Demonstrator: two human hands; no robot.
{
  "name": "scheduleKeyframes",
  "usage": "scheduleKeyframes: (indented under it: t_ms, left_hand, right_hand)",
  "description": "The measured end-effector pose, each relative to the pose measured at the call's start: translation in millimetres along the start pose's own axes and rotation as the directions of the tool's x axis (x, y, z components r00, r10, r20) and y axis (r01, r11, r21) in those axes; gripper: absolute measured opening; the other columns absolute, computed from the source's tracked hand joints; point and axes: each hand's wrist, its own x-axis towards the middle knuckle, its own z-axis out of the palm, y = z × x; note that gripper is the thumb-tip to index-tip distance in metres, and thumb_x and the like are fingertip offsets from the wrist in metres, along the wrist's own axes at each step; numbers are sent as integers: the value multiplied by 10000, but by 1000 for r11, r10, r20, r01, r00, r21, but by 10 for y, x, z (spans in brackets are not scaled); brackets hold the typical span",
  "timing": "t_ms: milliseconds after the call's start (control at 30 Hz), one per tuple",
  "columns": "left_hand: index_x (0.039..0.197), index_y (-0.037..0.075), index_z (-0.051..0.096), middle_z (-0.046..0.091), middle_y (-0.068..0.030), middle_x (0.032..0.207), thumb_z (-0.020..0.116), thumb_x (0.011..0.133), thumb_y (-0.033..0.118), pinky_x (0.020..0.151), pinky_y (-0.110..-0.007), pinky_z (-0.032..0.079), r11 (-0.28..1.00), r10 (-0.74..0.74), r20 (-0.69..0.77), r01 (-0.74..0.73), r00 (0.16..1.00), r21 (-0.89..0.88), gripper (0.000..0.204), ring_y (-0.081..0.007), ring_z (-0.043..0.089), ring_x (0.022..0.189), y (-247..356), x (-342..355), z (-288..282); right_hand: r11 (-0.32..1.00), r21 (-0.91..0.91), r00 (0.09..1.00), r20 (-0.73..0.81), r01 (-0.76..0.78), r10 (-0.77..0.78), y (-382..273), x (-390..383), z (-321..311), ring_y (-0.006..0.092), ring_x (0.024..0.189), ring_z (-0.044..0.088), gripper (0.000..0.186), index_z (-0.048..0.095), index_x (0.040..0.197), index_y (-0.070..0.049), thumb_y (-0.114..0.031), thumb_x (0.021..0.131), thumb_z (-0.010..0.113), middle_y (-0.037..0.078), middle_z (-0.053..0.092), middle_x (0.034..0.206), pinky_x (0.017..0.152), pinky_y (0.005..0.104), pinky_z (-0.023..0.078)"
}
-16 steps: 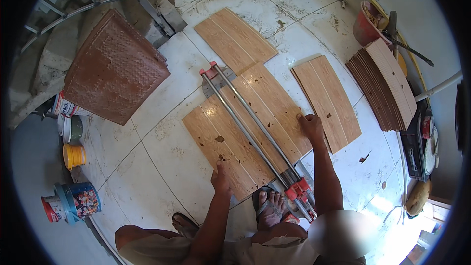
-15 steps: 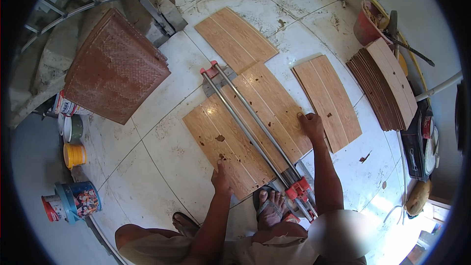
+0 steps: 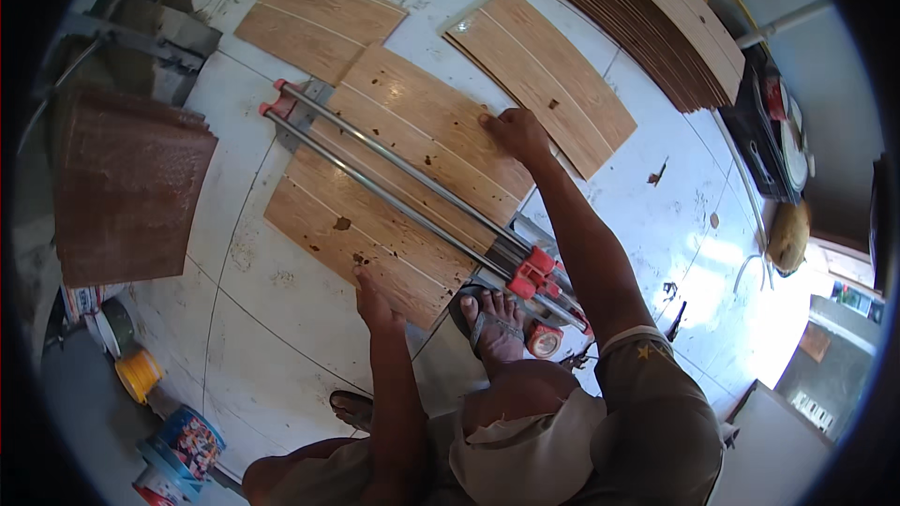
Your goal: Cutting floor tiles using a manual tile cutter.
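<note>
A wood-look tile [image 3: 436, 122] with pale lines and brown specks lies across a manual tile cutter [image 3: 394, 183], under its two metal rails. The red cutter carriage [image 3: 534, 272] sits at the near end of the rails, close to my sandalled foot. My left hand [image 3: 378, 305] grips the tile's near-left edge, thumb on top and the other fingers mostly hidden. At the opposite edge my right hand [image 3: 518, 135] has its thumb on the surface and its fingers curled at the side.
Another wood-look tile [image 3: 314, 23] lies beyond the cutter, and a small stack of tiles [image 3: 553, 84] is at its right. A taller tile stack [image 3: 656, 28] stands far right. Brown tiles [image 3: 131, 187] lean at left, near a yellow tub [image 3: 139, 375]. A red-and-white tape roll [image 3: 545, 341] rests by my foot.
The whole view has turned and shifted, so the tiles and cutter appear further up and left. Both hands stay at the same edges of the tile, and the carriage remains at the near end.
</note>
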Motion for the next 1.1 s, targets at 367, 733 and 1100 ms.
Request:
scheduleKeyframes:
  t_ms: [367,733,1100]
  left_hand:
    - [1566,97,282,381,-137,1568,523,1008,570,1152,-506,367,993,-115,-31,116,993,26,771,-330,420,1408,74,-68,43]
    - [1563,126,298,389,-133,1563,535,987,604,1151,-525,353,983,-172,23,173,985,-59,786,-331,414,1412,61,-61,49]
    - [1548,135,343,423,-121,1545,539,1009,539,1157,-520,343,980,-140,21,142,990,-141,701,-336,423,1401,-47,-41,78]
  right_hand:
    - [997,-67,1000,11,22,-21,-75,-36,-17,364,758,710,547,754,858,28,-514,879,679,222,709,763,750,468,536]
    - [995,-95,999,-6,34,-35,-18,49,13,291,665,679,559,760,864,32,-525,865,711,204,699,719,669,448,520]
    - [996,51,982,-179,75,-65,30,-186,36,323,973,698,472,712,1084,-41,-469,887,711,202,718,1054,842,423,533]
